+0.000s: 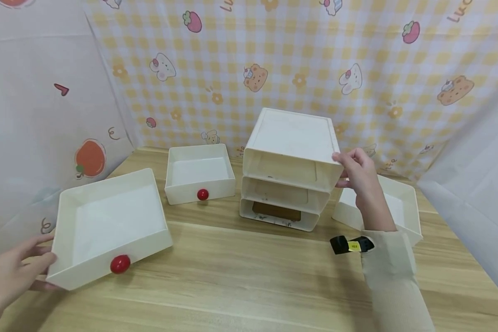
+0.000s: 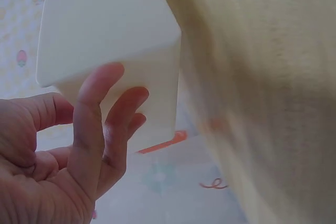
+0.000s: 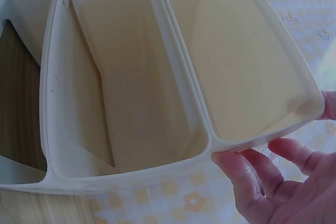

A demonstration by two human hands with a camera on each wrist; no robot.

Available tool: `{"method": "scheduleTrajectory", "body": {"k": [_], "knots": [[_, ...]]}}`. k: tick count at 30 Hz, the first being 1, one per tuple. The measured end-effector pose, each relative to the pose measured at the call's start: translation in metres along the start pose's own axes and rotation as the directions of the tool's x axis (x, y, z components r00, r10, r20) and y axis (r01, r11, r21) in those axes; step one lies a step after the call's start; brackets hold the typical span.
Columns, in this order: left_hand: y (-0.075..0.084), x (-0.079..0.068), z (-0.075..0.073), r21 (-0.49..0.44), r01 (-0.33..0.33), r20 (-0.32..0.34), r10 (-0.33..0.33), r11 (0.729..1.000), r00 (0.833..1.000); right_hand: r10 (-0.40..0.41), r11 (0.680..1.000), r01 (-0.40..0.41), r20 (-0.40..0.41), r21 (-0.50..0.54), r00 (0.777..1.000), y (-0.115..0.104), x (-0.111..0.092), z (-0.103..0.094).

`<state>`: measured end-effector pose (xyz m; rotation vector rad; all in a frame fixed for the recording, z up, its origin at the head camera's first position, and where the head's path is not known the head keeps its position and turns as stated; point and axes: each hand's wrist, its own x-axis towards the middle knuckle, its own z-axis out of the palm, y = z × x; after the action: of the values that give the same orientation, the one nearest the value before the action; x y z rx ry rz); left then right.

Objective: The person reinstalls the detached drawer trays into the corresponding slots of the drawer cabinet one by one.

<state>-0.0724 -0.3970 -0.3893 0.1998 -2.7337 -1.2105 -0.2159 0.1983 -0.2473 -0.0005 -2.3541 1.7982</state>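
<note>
My left hand (image 1: pixel 18 272) holds a white drawer (image 1: pixel 118 214) by its left side near the front corner, at the left of the table. The drawer tilts, and a red round knob (image 1: pixel 120 263) sits on its front. Up close, in the left wrist view, several fingers press the drawer's outer wall (image 2: pixel 152 77). My right hand (image 1: pixel 362 182) grips the upper right edge of a white three-tier drawer cabinet (image 1: pixel 294 133), thumb on top and fingers along the side. All three slots face me without drawers, as the right wrist view shows of the cabinet's inside (image 3: pixel 142 87).
A smaller white drawer (image 1: pixel 199 168) with a red knob stands between the held drawer and the cabinet. Another white drawer (image 1: pixel 398 205) lies right of the cabinet, partly behind my right arm. Patterned cloth (image 1: pixel 216 60) hangs behind the wooden table (image 1: pixel 232 276).
</note>
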Motion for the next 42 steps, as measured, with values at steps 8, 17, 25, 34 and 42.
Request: {"method": "scheduleTrajectory", "body": {"k": [8, 17, 25, 34, 42], "knots": [[0.03, -0.007, 0.0, 0.078, -0.041, -0.075, 0.047, 0.996, 0.996, 0.003, 1.0, -0.003, -0.003, -0.002, 1.0, 0.001, 0.0, -0.002], [0.069, -0.02, 0.01, 0.013, -0.127, -0.03, 0.128, 0.992, 0.991, 0.0, 1.0, 0.0, -0.001, 0.009, 1.0, 0.001, 0.0, -0.002], [0.093, -0.025, 0.027, 0.031, -0.215, 0.02, 0.214, 0.976, 0.977, -0.002, 1.0, 0.002, -0.006, -0.004, 1.0, 0.001, 0.001, -0.002], [0.118, -0.029, 0.056, 0.015, -0.268, 0.094, 0.266, 0.963, 0.959, -0.001, 1.0, 0.001, -0.011, -0.022, 1.0, 0.001, 0.002, -0.001], [0.137, -0.029, 0.078, -0.043, -0.295, 0.199, 0.298, 0.955, 0.934, 0.0, 1.0, 0.0, -0.006, -0.029, 1.0, 0.0, 0.002, -0.001]]}}
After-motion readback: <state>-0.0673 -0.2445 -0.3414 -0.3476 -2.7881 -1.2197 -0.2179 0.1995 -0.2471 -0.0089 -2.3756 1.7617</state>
